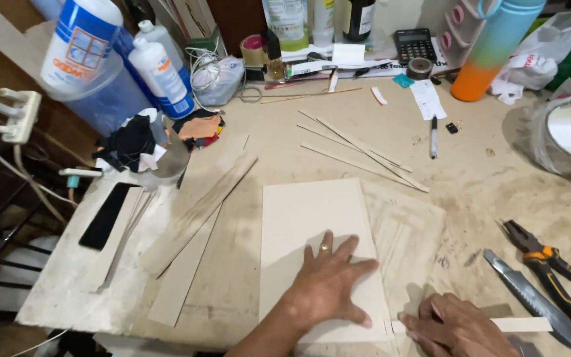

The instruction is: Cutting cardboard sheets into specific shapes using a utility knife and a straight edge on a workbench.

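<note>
The left hand (330, 281) lies flat, fingers spread, pressing a pale card sheet (315, 225) at the near middle of the table (477, 178); the right hand (457, 327), loosely curled, rests on a thin card strip (520, 324) just right; pliers (550, 261) and a knife (536, 301) lie further right.

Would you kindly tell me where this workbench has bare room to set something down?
Bare patches: between the pen and pliers, and between the thin strips and calculator. Crowded: the back edge with bottles, and around the left hand on the board.
</note>
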